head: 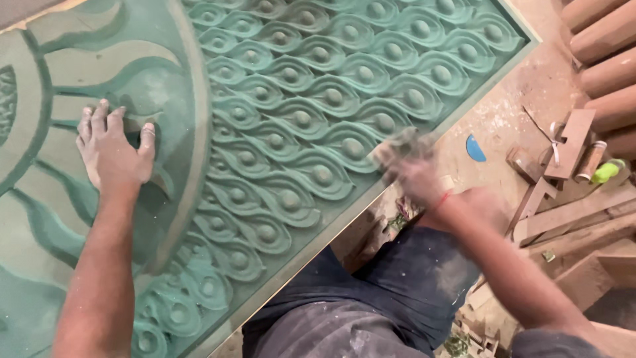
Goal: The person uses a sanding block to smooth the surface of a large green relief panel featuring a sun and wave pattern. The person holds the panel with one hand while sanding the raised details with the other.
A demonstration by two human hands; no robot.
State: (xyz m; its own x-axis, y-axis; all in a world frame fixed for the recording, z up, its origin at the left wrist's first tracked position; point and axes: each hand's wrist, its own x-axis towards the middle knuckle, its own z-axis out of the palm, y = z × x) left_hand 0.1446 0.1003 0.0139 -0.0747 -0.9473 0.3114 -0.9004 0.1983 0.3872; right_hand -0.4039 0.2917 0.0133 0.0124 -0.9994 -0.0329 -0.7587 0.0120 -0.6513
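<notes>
Green carved panel (318,106): left hand (112,149) flat, grip apart; right hand (414,174) clamps blurred sanding pad (397,144)

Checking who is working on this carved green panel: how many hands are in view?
2. The left hand lies flat, fingers spread, on the carved green panel. The right hand, motion-blurred, is at the panel's lower edge, gripping a small blurred object.

small printed tube (589,161) on floor at right, green-capped bottle (608,171) beside it

One carved green panel (318,99), two hands, five wooden posts (609,66).
</notes>
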